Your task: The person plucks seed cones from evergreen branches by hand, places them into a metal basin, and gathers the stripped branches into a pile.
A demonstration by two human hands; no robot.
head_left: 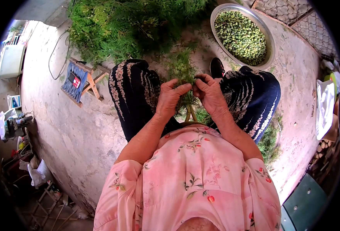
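Observation:
A leafy green branch (180, 68) with fine, feathery foliage lies between my knees, its bare stems (191, 114) pointing back toward my lap. My left hand (173, 95) is closed on it, thumb and fingers pinched at the foliage. Close beside, my right hand (210, 93) is also closed in a pinch at the branch's right side; what sits between those fingertips is too small to make out. The two thumbs nearly meet. Beyond my knees is a large heap of similar green branches (116, 30). A wide metal basin (270, 46) at the upper right holds many small green cones or fruits (240, 36).
A folding stool (77, 79) with a woven blue seat stands at the left, a small dark-and-red box (74, 80) on it. Loose green sprigs (270, 142) lie on the concrete floor (77, 131) at my right. White bags (325, 106) line the right edge.

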